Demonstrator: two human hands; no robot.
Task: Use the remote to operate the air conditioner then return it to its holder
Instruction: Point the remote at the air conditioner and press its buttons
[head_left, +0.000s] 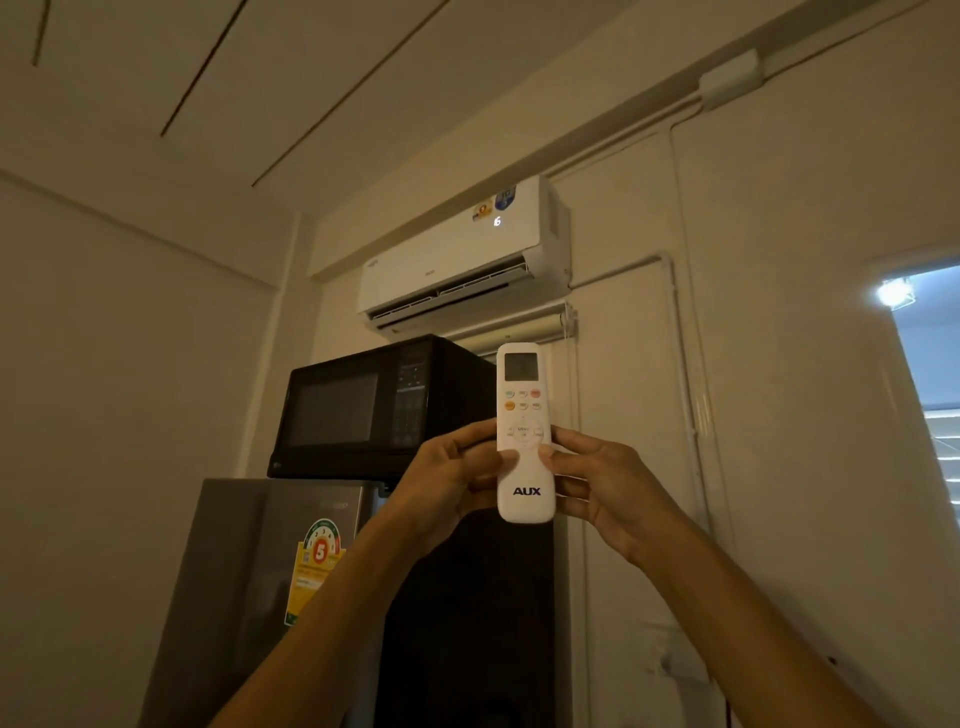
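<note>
A white remote marked AUX stands upright in front of me, its small screen at the top and its top end towards the air conditioner. My left hand grips its left side, thumb on the lower front. My right hand grips its right side, thumb beside the round button pad. The white air conditioner hangs high on the wall above, its flap open and a lit figure showing on its front. No remote holder is in view.
A black microwave sits on a grey fridge with a green and yellow label, just left of my hands. White pipes run down the wall at right. A bright opening is at far right.
</note>
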